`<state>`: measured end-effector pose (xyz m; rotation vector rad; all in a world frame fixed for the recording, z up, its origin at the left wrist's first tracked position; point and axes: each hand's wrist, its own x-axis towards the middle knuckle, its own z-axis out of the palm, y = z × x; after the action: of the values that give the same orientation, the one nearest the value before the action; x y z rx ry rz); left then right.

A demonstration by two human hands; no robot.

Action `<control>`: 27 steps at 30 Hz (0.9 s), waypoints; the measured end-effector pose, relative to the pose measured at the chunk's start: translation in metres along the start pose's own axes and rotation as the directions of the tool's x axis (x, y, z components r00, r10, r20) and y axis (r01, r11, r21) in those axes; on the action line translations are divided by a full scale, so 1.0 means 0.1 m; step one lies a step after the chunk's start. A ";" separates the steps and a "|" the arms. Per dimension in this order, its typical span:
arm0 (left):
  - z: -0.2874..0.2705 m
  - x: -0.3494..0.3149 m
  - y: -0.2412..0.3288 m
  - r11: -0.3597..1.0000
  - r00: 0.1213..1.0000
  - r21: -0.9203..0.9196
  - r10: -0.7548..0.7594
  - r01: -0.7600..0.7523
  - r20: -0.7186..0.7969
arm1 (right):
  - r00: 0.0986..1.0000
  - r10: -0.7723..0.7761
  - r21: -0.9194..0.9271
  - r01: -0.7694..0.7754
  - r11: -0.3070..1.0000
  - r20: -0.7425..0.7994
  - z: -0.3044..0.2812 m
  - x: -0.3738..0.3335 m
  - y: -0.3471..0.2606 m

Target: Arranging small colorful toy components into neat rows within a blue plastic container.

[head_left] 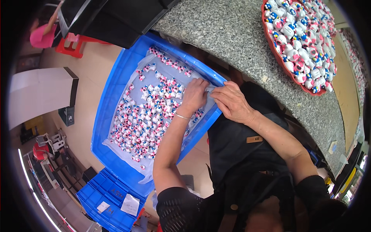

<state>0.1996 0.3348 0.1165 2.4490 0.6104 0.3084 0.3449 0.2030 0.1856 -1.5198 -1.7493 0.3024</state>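
A large blue plastic bin holds a thin white liner sheet with many small painted figurines spread over it, white with blue and pink parts. My left hand reaches inside by the right wall, its fingers curled on the sheet's edge. Beside it, my right hand lies over the rim, thumb and fingers pinched together at the same edge. A bit of white sheet shows between the two hands. The fingertips are partly hidden.
On the speckled stone counter to the right stands a red basket heaped with similar figurines. Another blue crate with paper slips is below the bin. A red stool and a person in pink are at the far left.
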 end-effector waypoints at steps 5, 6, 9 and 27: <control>-0.11 -0.12 -0.06 0.949 0.952 -0.086 -0.305 0.304 -0.002 | 0.999 0.023 0.000 -0.024 1.000 0.037 0.02 -0.02 0.01; -0.10 -0.12 -0.08 0.941 0.946 -0.143 -0.319 0.308 -0.057 | 0.999 0.019 -0.008 -0.018 1.000 0.027 0.03 -0.02 0.01; -0.03 -0.03 -0.14 0.918 0.926 -0.303 -0.322 0.255 -0.199 | 1.000 0.010 -0.014 -0.010 1.000 0.016 0.05 -0.03 0.02; -0.02 0.10 -0.18 0.979 0.957 0.019 -0.197 0.205 -0.212 | 0.999 0.007 -0.019 -0.006 1.000 0.036 0.03 -0.02 0.02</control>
<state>0.2010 0.3535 0.1086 2.3850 0.9576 0.4780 0.3439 0.2024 0.1814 -1.5424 -1.7799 0.3193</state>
